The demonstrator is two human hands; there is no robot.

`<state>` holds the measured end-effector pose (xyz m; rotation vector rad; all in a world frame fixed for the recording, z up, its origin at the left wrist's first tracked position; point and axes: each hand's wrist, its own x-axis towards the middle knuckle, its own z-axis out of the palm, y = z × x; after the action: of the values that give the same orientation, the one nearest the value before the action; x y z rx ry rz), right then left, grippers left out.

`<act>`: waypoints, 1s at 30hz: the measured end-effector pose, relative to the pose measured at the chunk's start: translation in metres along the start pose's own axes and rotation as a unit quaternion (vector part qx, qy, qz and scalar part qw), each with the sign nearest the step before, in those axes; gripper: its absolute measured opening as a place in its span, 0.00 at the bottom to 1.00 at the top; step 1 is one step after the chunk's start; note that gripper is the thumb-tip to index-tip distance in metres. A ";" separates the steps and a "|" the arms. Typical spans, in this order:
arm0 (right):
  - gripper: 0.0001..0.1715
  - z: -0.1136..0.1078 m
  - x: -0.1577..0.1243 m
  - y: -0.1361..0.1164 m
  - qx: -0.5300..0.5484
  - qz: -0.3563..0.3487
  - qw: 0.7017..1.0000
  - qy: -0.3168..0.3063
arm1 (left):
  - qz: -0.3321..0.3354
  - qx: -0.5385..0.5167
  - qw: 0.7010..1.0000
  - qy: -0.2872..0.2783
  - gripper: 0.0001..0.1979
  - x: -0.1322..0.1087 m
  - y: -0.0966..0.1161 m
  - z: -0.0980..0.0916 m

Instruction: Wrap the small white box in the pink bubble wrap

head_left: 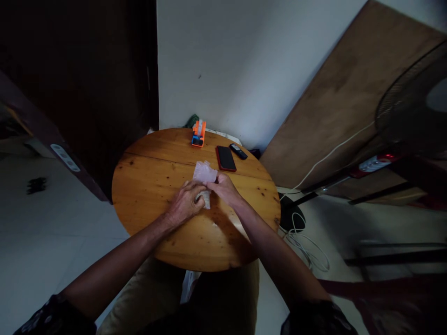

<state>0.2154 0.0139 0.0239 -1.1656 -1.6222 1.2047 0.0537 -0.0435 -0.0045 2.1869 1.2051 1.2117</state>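
Over the middle of the round wooden table (146, 200), a crumpled pale pinkish wrapping (204, 172), apparently thin plastic, is between my hands. My left hand (185, 202) has its fingers curled and pressed onto the wrapping, with a lower flap of it showing below the fingertips. On its right edge, my right hand (225, 187) pinches the wrapping between thumb and fingers. Both hands nearly meet, so the part of the wrapping between them is hidden. Whether anything is inside it, I cannot tell.
An orange and blue tape dispenser (199, 134) stands at the table's far edge. Right of it lie a dark smartphone (226, 158) with a red edge and a small black keypad phone (238, 151). A standing fan (415, 102) and a coiled white cable (303, 244) are at right.
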 end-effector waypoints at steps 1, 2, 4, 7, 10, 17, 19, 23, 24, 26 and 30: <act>0.14 -0.001 -0.003 0.000 -0.002 -0.004 1.000 -0.003 | -0.002 0.000 1.000 0.005 0.18 -0.001 0.000 0.000; 0.13 -0.002 -0.005 -0.001 -0.005 -0.008 1.000 -0.009 | -0.007 0.004 1.000 0.011 0.17 -0.001 0.001 -0.001; 0.12 -0.003 -0.010 -0.003 -0.016 -0.017 1.000 -0.020 | -0.026 0.020 0.999 0.022 0.13 -0.003 0.003 -0.003; 0.10 -0.005 -0.014 -0.006 -0.045 -0.024 0.998 -0.021 | -0.068 0.057 0.995 0.035 0.06 -0.004 0.004 -0.005; 0.08 -0.006 -0.018 -0.010 -0.071 -0.022 0.997 -0.031 | -0.114 0.061 0.990 0.062 0.09 -0.005 0.002 -0.004; 0.08 -0.008 -0.050 -0.019 -0.233 -0.087 0.968 -0.040 | -0.097 -0.039 0.992 0.077 0.29 -0.003 -0.012 0.002; 0.12 -0.005 -0.062 -0.018 -0.287 -0.120 0.948 -0.062 | -0.072 -0.070 0.994 0.049 0.21 -0.002 -0.016 0.001; 0.27 0.006 -0.078 -0.009 -0.388 -0.167 0.905 -0.044 | -0.054 -0.127 0.990 0.009 0.09 0.000 -0.021 0.001; 0.28 0.009 -0.079 -0.006 -0.397 -0.170 0.902 -0.030 | -0.053 -0.140 0.989 0.006 0.08 0.000 -0.022 0.001; 0.24 0.013 -0.078 -0.001 -0.389 -0.171 0.905 -0.005 | -0.059 -0.162 0.985 0.008 0.08 0.000 -0.021 0.000; 0.21 0.011 -0.068 0.000 -0.283 -0.114 0.952 0.020 | -0.117 -0.229 0.966 -0.006 0.10 0.000 -0.015 -0.009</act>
<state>0.2235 -0.0538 0.0167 -1.2804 -2.0794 0.5724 0.0386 -0.0353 -0.0093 1.6642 1.0180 1.2273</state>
